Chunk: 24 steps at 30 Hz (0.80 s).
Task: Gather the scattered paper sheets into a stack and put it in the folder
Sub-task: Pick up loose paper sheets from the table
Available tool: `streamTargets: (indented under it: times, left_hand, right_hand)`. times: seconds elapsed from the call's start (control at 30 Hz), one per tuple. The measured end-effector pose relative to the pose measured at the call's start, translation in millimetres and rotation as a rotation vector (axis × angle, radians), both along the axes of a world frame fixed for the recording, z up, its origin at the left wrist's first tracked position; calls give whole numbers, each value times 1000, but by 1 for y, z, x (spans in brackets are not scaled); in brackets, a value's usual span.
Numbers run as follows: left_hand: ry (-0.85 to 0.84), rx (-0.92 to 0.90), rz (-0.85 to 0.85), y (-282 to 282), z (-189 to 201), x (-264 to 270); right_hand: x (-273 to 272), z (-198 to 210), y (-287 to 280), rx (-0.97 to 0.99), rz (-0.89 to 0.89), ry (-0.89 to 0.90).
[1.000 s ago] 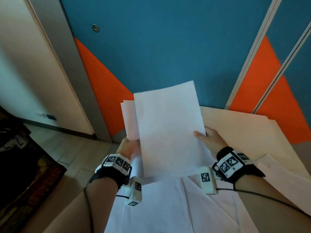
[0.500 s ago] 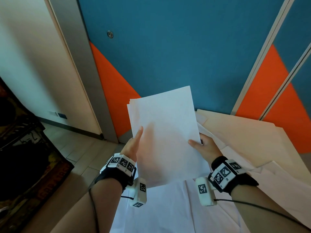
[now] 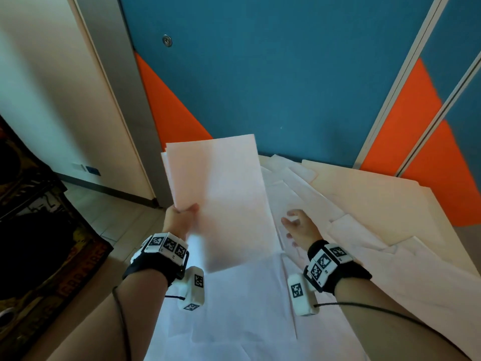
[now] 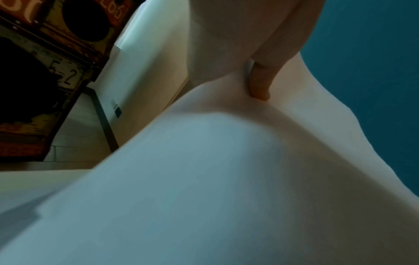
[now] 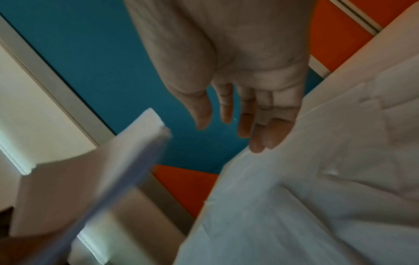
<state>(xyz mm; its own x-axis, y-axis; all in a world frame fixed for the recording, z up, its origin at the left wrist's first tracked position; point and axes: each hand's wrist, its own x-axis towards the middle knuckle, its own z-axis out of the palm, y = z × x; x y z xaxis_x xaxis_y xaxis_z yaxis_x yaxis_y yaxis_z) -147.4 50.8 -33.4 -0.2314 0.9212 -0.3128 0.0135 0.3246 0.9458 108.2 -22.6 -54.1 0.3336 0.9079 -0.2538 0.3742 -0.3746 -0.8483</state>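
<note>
Paper stack (image 3: pixel 221 199): one, gripped by left hand (image 3: pixel 179 220); right hand (image 3: pixel 299 226) released.

Both forearms are reaching up from the lower edge of the head view, each wearing a black wristband. The left hand (image 3: pixel 181 219), left of centre, is pinching a stack of paper (image 3: pixel 221 201) at its left edge. The right hand (image 3: pixel 299 226), right of centre, is hovering with fingers (image 5: pixel 226 107) straight and spread, holding nothing.
</note>
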Motion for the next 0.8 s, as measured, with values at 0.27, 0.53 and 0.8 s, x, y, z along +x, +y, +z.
streamTargets:
  times: [0.27, 0.53, 0.8]
  left_hand:
    - [2, 4, 97, -7, 2, -33]
    - [17, -16, 139, -11, 1, -49]
    - [25, -40, 153, -13, 5, -58]
  right_hand:
    - [-22, -75, -28, -459, 52, -323]
    - [-50, -85, -24, -565, -26, -412]
    - [-48, -86, -22, -417, -73, -276]
